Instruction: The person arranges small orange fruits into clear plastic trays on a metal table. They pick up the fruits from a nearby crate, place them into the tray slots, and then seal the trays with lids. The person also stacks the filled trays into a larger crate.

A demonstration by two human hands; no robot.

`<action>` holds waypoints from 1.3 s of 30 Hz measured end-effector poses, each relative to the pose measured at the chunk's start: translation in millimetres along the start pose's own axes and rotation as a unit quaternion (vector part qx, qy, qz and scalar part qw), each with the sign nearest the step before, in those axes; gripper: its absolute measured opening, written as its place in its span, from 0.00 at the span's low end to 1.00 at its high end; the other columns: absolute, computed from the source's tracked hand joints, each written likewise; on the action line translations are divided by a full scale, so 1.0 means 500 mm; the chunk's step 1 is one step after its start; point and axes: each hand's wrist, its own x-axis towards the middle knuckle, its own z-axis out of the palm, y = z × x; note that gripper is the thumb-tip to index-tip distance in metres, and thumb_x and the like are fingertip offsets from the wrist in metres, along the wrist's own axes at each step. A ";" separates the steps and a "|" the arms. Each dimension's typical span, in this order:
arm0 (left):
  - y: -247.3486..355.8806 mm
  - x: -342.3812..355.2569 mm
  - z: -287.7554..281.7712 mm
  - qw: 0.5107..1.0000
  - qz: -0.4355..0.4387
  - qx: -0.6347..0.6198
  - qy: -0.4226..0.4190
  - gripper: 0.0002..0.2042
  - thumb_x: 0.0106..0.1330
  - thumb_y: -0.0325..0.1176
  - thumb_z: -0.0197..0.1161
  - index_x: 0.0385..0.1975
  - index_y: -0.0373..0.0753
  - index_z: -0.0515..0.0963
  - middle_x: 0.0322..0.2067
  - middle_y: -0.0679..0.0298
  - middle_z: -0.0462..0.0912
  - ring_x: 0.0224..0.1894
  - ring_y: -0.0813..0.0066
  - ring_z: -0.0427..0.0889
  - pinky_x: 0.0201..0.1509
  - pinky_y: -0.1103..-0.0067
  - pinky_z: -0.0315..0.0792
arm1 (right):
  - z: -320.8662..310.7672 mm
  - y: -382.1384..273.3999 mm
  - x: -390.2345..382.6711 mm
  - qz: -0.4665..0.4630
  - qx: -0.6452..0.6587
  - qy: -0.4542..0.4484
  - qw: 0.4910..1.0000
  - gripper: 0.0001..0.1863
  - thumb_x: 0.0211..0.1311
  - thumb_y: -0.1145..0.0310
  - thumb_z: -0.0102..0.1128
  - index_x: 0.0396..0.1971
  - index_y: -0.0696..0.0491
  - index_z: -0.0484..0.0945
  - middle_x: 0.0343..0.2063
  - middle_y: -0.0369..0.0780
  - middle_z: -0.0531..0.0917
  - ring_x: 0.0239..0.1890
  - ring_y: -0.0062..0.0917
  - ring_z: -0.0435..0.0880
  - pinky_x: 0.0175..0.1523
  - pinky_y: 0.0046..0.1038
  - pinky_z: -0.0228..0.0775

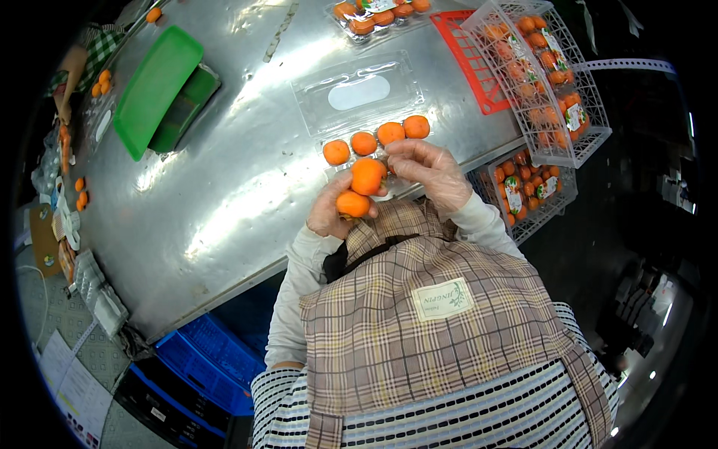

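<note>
My left hand (327, 209), in a clear plastic glove, holds two orange persimmons, an upper persimmon (368, 176) and a lower persimmon (352, 203) with its leafy cap partly showing. My right hand (435, 173), gloved too, curls its fingers over another persimmon that is mostly hidden beneath them. Just beyond both hands lies an open clear plastic clamshell box (298, 96), its lid folded back with a white oval label (360, 93). A row of several persimmons (364, 143) sits in its near half.
A metal table (247, 179) carries a green scoop-shaped bin (158, 93) at the left and a filled clamshell (374, 16) at the far side. At the right, crates (572, 146) hold packed boxes beside a red basket (473, 63). Loose fruit and another person's arm (71, 75) are far left.
</note>
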 end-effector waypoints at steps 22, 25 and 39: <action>-0.007 0.008 -0.001 0.992 0.024 0.068 0.099 0.22 0.69 0.38 0.57 0.58 0.30 0.75 0.39 0.55 0.85 0.32 0.68 0.81 0.37 0.74 0.78 | -0.037 0.020 -0.016 0.102 0.169 -0.126 0.972 0.31 0.64 0.61 0.67 0.63 0.59 0.70 0.55 0.44 0.79 0.55 0.30 0.80 0.60 0.31 0.73; -0.012 0.014 -0.012 0.987 0.011 0.023 0.161 0.21 0.70 0.39 0.56 0.58 0.32 0.76 0.37 0.55 0.84 0.32 0.67 0.81 0.36 0.74 0.78 | -0.055 0.048 -0.034 0.123 0.382 -0.179 0.898 0.36 0.69 0.55 0.64 0.68 0.60 0.62 0.59 0.49 0.75 0.55 0.33 0.80 0.57 0.31 0.78; -0.005 -0.001 -0.010 0.991 0.042 -0.076 0.100 0.22 0.70 0.37 0.56 0.62 0.36 0.70 0.51 0.54 0.78 0.51 0.54 0.82 0.52 0.66 0.81 | -0.064 0.096 -0.038 0.106 0.465 -0.157 0.865 0.33 0.69 0.59 0.65 0.67 0.56 0.63 0.57 0.49 0.74 0.50 0.28 0.81 0.54 0.27 0.79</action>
